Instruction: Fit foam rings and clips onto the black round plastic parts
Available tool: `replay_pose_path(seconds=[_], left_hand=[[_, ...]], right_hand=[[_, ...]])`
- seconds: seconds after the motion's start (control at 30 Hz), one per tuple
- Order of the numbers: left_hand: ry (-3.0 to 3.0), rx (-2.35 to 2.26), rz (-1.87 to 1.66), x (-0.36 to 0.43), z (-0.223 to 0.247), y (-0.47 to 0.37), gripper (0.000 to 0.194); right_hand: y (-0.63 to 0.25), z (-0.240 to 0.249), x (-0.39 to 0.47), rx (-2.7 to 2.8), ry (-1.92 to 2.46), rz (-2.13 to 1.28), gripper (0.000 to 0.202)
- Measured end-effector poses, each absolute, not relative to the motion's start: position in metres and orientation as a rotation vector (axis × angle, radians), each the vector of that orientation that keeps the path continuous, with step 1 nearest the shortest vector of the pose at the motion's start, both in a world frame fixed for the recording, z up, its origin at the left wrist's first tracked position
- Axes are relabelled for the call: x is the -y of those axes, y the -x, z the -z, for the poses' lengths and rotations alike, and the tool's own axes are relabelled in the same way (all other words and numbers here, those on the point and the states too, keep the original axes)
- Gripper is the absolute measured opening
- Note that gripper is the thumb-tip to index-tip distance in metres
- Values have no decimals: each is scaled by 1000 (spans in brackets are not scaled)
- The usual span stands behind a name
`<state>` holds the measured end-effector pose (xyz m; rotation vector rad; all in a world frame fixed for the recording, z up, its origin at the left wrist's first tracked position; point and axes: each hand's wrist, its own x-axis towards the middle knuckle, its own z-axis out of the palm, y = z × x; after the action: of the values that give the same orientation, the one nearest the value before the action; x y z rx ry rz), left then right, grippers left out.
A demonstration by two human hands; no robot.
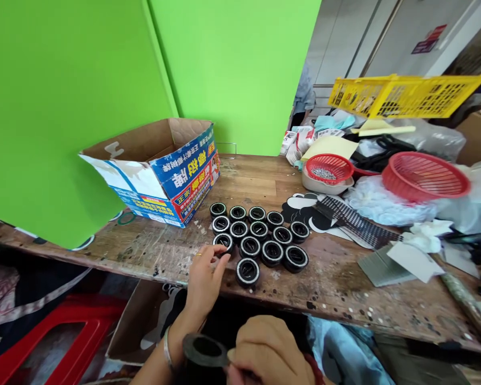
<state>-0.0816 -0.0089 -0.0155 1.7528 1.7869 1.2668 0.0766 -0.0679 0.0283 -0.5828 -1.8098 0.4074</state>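
Observation:
Several round black pieces (249, 246) with pale rings on top stand close together on the wooden table (152, 251). My left hand (205, 275) is at the front left of this group, its thumb and fingers closed around the near edge of one black piece (223, 242). Low in the picture, nearer to me, my right hand (264, 350) is closed on a flat dark ring (205, 350), pinched at its right end and held in front of the table edge.
An open cardboard box (188, 176) stands behind the pieces on the left, before green panels (240, 69). Red baskets (425, 179), black cut-outs and scraps cover the right side, under a yellow crate (409, 96). A red stool (84, 315) is lower left. A person (304, 93) is partly visible behind.

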Motion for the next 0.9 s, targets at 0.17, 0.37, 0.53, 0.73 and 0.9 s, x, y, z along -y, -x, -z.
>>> replay_pose_path(seconds=[0.17, 0.37, 0.53, 0.73, 0.9], left_hand=[[-2125, -1556, -993, -1, 19, 63, 15], [-2222, -1480, -648, -4, 17, 56, 23], [-2112, -1512, -668, -1, 8, 66, 26], [-1884, -1569, -712, -4, 5, 68, 15], [-1225, -1523, -759, 2, 14, 75, 17]], right_hand=[[-85, -31, 60, 1652, 750, -730, 14], [-107, 7, 45, 1130, 1177, -1299, 30], [-121, 29, 37, 796, 1273, -1498, 46], [-122, 33, 34, 615, 1258, -1572, 45], [-129, 36, 30, 666, 1267, -1501, 35]])
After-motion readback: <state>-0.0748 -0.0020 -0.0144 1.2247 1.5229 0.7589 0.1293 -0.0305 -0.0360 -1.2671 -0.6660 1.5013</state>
